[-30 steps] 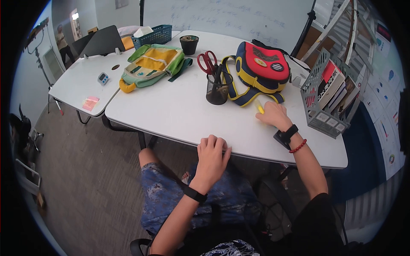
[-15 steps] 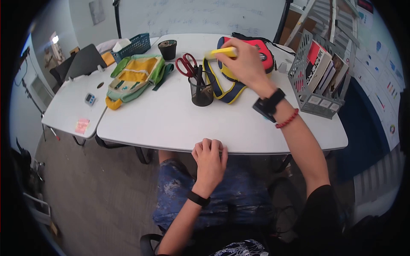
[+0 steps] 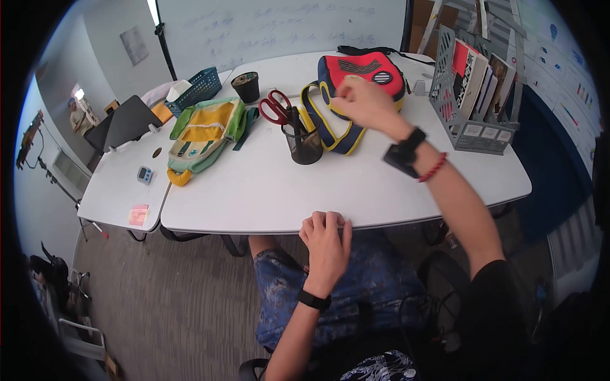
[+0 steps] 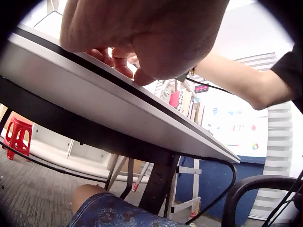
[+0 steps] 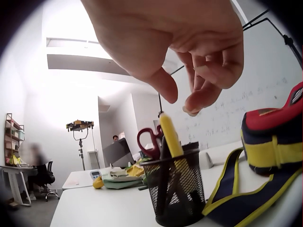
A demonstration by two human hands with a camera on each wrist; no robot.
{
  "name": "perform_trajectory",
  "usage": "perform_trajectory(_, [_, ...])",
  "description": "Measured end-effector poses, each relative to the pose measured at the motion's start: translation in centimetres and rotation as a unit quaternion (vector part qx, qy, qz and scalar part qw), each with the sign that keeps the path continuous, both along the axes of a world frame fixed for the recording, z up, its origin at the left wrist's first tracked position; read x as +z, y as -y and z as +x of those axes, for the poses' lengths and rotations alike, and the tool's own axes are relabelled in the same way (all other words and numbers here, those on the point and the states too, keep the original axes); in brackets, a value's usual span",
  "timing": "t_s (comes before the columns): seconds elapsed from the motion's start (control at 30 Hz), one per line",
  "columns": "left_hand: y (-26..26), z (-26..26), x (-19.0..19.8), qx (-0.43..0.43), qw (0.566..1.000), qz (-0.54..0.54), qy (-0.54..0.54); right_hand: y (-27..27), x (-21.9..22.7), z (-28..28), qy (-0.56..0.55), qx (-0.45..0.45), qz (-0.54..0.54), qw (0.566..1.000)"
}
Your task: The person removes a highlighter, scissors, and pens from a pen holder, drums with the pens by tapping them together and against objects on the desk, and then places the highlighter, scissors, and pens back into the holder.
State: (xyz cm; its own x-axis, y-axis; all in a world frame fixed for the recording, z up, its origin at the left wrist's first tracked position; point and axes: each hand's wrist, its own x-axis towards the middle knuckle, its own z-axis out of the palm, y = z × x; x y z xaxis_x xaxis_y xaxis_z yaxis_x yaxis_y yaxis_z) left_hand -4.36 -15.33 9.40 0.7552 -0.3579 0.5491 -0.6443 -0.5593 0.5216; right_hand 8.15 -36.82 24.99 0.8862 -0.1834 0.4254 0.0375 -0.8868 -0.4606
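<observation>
A yellow highlighter (image 5: 169, 135) stands in the black mesh pen cup (image 3: 306, 145) (image 5: 177, 189), next to red-handled scissors (image 3: 275, 106) (image 5: 149, 142). My right hand (image 3: 348, 96) (image 5: 189, 94) hovers just above and right of the cup, in front of the red, yellow and navy backpack (image 3: 363, 66) (image 5: 274, 142). Its fingers are loosely curled and hold nothing. My left hand (image 3: 325, 230) (image 4: 123, 61) rests on the front edge of the white table (image 3: 254, 190), fingertips on top.
A green and yellow backpack (image 3: 203, 133) lies left of the cup, with a small plant pot (image 3: 246, 86) and a blue basket (image 3: 197, 86) behind it. A grey file rack with books (image 3: 473, 82) stands at the right. The left table holds a timer (image 3: 145, 174) and pink notes (image 3: 138, 214).
My right hand lifted the yellow highlighter off the table beside the red backpack and carried it up and left. The highlighter now stands in the cup, released. My left hand stayed put.
</observation>
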Motion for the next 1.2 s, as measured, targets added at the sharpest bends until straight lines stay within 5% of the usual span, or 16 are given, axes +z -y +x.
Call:
perform_trajectory(0.13, [-0.1,0.2,0.0,-0.004,1.0,0.004,-0.003,7.4,-1.2,-5.9,-0.037,-0.067,-0.084,0.994])
perform_trajectory(0.23, [0.0,0.2,-0.1,-0.001,1.0,0.012,-0.001,12.4,-5.3,-8.8,-0.264,-0.072,-0.121,0.954])
perform_trajectory(0.4, [0.3,0.0,0.3,0.006,1.0,0.026,0.007,11.1,-11.5,-9.8,-0.105,-0.144,-0.149,0.973])
perform_trajectory(0.5, [0.2,-0.1,0.9,0.006,0.998,0.056,0.014,10.8,-10.4,-8.4,-0.222,-0.095,-0.1,0.965])
perform_trajectory(0.57, [-0.2,-0.4,1.4,-0.021,0.998,0.062,0.01,10.8,-9.2,-7.8,-0.302,-0.059,0.029,0.951])
perform_trajectory(0.8, [0.1,-0.4,3.3,-0.098,0.981,-0.093,-0.136,2.7,-6.0,-12.9,-0.106,0.122,0.284,0.945])
perform_trajectory(0.93, [0.6,2.5,3.7,-0.077,0.991,-0.091,-0.052,0.0,-3.7,-14.3,0.026,0.042,0.179,0.983])
perform_trajectory(1.17, [2.6,12.9,7.5,-0.005,0.997,-0.06,0.041,-0.3,1.3,-11.9,0.141,0.045,0.228,0.962])
perform_trajectory(1.2, [3.0,14.0,7.5,0.013,0.997,-0.067,0.033,0.0,1.4,-10.3,0.234,0.05,0.193,0.951])
